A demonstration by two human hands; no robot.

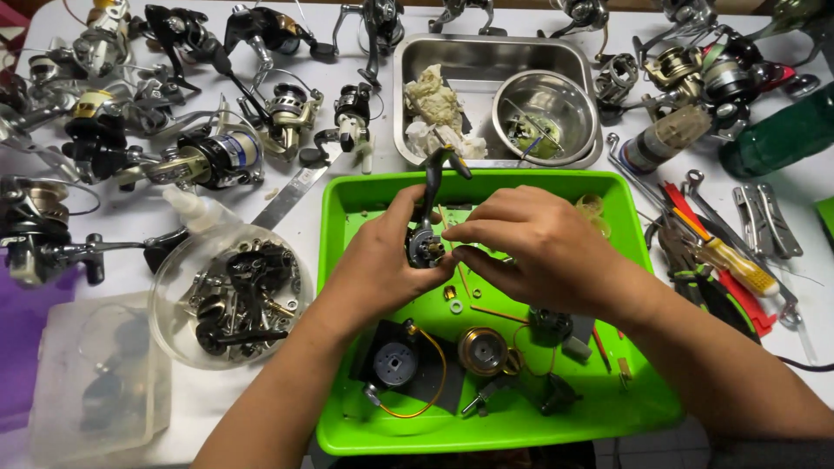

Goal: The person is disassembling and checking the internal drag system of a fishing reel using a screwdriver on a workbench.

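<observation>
A white table (261,395) crowded with fishing reels and tools fills the view from above, with a green tray (512,426) at its near centre.

Over the tray, the left hand (382,260) comes in from the lower left, forearm angled up and right, fingers curled and clamped around a dark reel body (426,247) held just above the tray floor. Its black handle arm (437,174) sticks up past the tray's far rim. The right hand (530,243) reaches in from the lower right, wrist bent, its fingertips pinched together against the top of the same reel body; whether they hold a small part there cannot be told.

On the tray floor below the hands lie one black rotor (395,360) with a gold bail wire, one gold spool (482,350), and a few small washers and screws.

Left of the tray stands one clear round bowl (174,321) heaped with dark reel parts and screws, with one clear lidded box (95,373) nearer the edge. Behind the tray sits one steel pan (486,52) holding crumpled rags and one round steel bowl (573,100). At the right lie one yellow-handled screwdriver (734,265), several wrenches and one green bottle (782,135). About a dozen whole reels spread across the far and left table, too overlapped to count exactly.
</observation>
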